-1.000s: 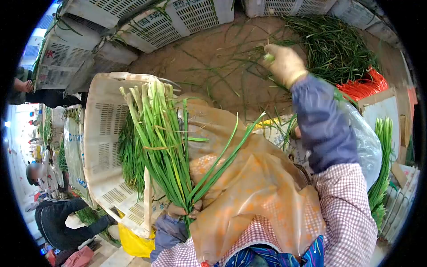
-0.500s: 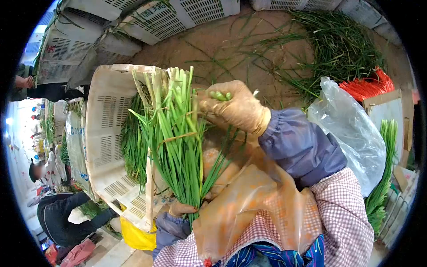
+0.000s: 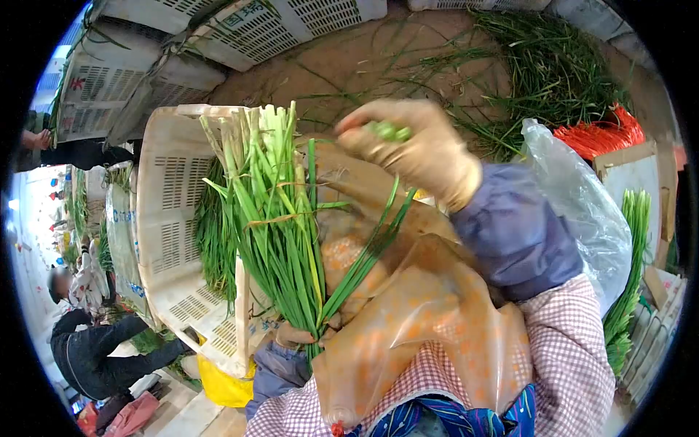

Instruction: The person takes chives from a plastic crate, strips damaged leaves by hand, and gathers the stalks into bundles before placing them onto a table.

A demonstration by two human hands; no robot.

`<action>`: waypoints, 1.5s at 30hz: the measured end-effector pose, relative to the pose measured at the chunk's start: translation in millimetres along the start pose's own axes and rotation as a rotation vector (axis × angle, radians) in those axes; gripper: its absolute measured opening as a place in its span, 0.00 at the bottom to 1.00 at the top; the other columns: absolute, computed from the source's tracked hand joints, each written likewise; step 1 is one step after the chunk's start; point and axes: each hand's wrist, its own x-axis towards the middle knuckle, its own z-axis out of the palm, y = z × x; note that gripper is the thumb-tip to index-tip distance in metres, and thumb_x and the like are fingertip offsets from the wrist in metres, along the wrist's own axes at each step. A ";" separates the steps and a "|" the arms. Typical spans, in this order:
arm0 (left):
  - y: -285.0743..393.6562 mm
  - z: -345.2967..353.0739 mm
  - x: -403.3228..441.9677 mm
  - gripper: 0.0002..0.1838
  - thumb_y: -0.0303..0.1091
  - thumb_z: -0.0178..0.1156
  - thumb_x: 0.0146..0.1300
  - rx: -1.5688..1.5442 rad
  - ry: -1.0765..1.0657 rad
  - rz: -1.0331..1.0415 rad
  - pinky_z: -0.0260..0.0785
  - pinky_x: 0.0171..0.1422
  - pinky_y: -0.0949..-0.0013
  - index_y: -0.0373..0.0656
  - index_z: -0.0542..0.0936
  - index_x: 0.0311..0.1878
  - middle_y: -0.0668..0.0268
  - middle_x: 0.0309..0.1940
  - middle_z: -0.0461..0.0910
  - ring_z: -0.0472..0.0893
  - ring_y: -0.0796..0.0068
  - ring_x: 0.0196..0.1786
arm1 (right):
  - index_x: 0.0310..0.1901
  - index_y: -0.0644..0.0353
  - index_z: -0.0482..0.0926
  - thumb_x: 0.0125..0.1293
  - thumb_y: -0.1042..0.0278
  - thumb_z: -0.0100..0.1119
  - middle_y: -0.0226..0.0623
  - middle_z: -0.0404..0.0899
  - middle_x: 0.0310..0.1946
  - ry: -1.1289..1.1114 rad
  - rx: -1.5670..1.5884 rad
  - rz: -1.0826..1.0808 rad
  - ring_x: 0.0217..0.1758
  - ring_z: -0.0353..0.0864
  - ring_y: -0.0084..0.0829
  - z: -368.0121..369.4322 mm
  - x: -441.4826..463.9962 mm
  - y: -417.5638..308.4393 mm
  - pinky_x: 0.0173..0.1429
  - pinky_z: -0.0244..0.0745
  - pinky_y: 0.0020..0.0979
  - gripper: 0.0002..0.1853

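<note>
My left hand [image 3: 295, 336], low in front of my body, is closed round the leafy lower end of a bunch of garlic chives [image 3: 280, 211]. Pale cut stem ends point up and away from me, and the bunch leans over the rim of a white plastic crate [image 3: 171, 218]. To its right my gloved right hand [image 3: 415, 146] is raised and closed on a few green chive stems, whose round ends [image 3: 389, 131] show between the fingers. Motion blurs this hand. Several loose leaves [image 3: 371, 255] fan out from my left hand over my translucent apron [image 3: 429, 313].
More chives [image 3: 215, 240] lie in the crate. A heap of greens [image 3: 557, 73] covers the floor at far right, near red strings [image 3: 604, 135] and a clear plastic bag [image 3: 575, 211]. A tidy chive bundle [image 3: 630, 284] stands right. Another person [image 3: 95, 349] bends at left.
My right hand has moved right, away from the bunch, with the green stems still in it. Some leaves now spread out to the right. My left hand has barely moved.
</note>
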 end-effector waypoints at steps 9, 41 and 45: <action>2.3 6.0 0.4 0.34 0.28 0.69 0.43 0.017 0.034 0.020 0.65 0.57 0.59 0.37 0.69 0.57 0.58 0.50 0.75 0.75 0.65 0.49 | 0.36 0.63 0.80 0.53 0.64 0.63 0.48 0.79 0.30 -0.239 -0.088 0.106 0.34 0.78 0.41 44.9 -11.7 27.1 0.42 0.72 0.33 0.12; 3.0 10.2 4.2 0.34 0.29 0.69 0.42 0.031 0.045 0.035 0.66 0.57 0.58 0.37 0.70 0.56 0.59 0.49 0.76 0.76 0.63 0.49 | 0.42 0.56 0.80 0.57 0.66 0.61 0.37 0.81 0.31 0.276 -0.832 -0.262 0.32 0.79 0.28 -71.1 13.5 46.6 0.38 0.75 0.29 0.11; 4.1 13.0 4.1 0.34 0.29 0.69 0.42 0.040 0.066 0.020 0.66 0.57 0.58 0.37 0.70 0.56 0.59 0.49 0.76 0.76 0.63 0.50 | 0.35 0.61 0.80 0.55 0.64 0.65 0.24 0.74 0.23 -0.076 0.175 0.227 0.28 0.70 0.14 20.5 -17.3 -2.9 0.31 0.68 0.21 0.10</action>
